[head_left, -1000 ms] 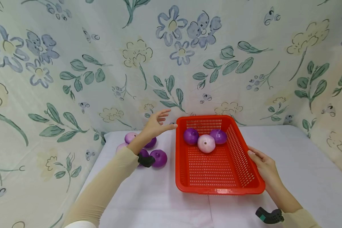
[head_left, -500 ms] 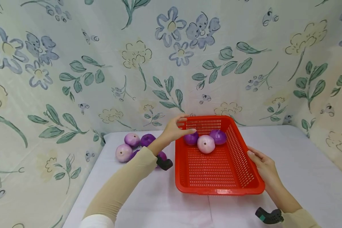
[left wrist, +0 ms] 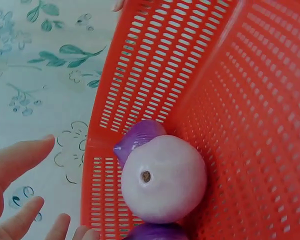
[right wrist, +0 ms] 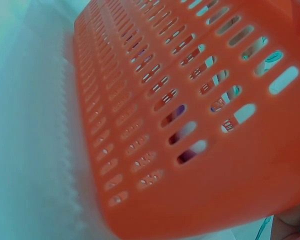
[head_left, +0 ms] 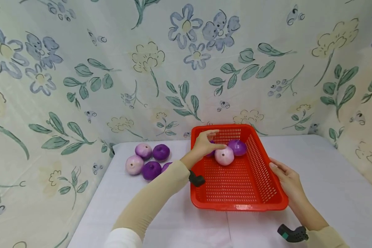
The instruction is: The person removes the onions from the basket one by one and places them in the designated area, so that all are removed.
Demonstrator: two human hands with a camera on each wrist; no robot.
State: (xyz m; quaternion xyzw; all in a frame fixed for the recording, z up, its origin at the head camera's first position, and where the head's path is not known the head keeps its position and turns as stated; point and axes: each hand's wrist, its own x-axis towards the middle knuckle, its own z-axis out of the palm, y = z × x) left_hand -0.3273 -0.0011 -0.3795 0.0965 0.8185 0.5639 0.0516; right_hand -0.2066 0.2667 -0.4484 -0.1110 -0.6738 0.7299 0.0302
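My left hand [head_left: 204, 144] reaches in over the back left of the red plastic basket [head_left: 238, 206], its thumb and fingers spread apart with nothing between them. Just below the thumb lies a pale pink onion [head_left: 224, 157], with one purple onion [head_left: 238, 148] behind it on the right. Another purple onion [head_left: 210, 153] is partly hidden by the hand. In the left wrist view the spread fingers [left wrist: 20, 157] stand left of the pale onion [left wrist: 165, 180]. My right hand [head_left: 288, 179] grips the basket's right rim, thumb on top; the right wrist view shows the basket's slotted outer wall [right wrist: 210, 185].
Left of the basket, several onions [head_left: 143, 151], purple and pale pink, sit grouped on the white tablecloth [head_left: 173, 213]; the left sleeve covers part of one. A floral curtain [head_left: 161, 75] hangs behind the table. Each wrist wears a small black camera [head_left: 292, 234].
The left hand has moved right, from above the loose onions to over the onions in the basket, uncovering most of the loose ones. The right hand keeps its hold on the rim.
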